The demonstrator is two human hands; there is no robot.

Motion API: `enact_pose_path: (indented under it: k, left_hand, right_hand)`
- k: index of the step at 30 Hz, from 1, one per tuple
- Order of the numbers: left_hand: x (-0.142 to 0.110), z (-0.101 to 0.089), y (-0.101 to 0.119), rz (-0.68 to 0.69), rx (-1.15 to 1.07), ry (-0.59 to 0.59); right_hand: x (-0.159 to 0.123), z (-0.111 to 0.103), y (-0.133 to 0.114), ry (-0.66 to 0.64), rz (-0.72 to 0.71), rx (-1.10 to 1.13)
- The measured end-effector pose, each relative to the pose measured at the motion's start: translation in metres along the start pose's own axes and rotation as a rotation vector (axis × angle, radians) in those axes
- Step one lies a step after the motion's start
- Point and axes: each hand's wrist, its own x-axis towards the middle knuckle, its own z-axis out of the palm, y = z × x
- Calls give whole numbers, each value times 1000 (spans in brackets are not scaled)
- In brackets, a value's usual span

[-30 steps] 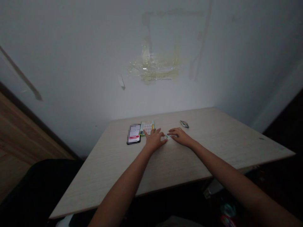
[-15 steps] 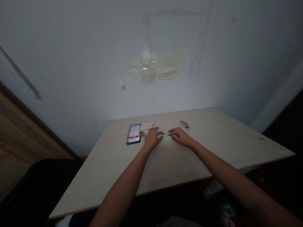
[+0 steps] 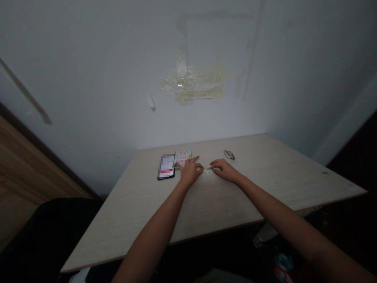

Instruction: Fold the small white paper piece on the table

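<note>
Handling a small printed slip (image 3: 208,170) between two sets of fingertips

The slip is held low on the pale table (image 3: 218,200), flat or nearly so, in the gap between the left hand (image 3: 190,173) and the right hand (image 3: 226,171). It is judged to be thin paper or card: very light, easily bent, prone to sliding on the smooth top and likely to be creased or torn if pulled hard. It is best taken by its opposite edges, with a light pinch.

The left thumb and forefinger are brought together by the slip's left side, with the other fingers spread; whether paper is caught between them cannot be told. The right fingers are curled down over its right side, and whether it is pinched or merely pressed is hidden.

Compared with a second ago, the left thumb is drawn in towards the forefinger rather than stretched out, while the right hand is kept almost unmoved. The phone (image 3: 168,162), the printed booklet (image 3: 182,156) and the small packet (image 3: 229,154) are left in place.
</note>
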Motion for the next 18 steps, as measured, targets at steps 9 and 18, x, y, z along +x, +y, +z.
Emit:
enact_pose_path:
  k: [9, 18]
  left_hand:
    - [3, 5, -3, -1, -9, 12]
    - [-1, 4, 2, 25, 56, -35]
  right_hand:
    - [0, 1, 1, -4, -5, -13]
    - [0, 1, 1, 1, -4, -19]
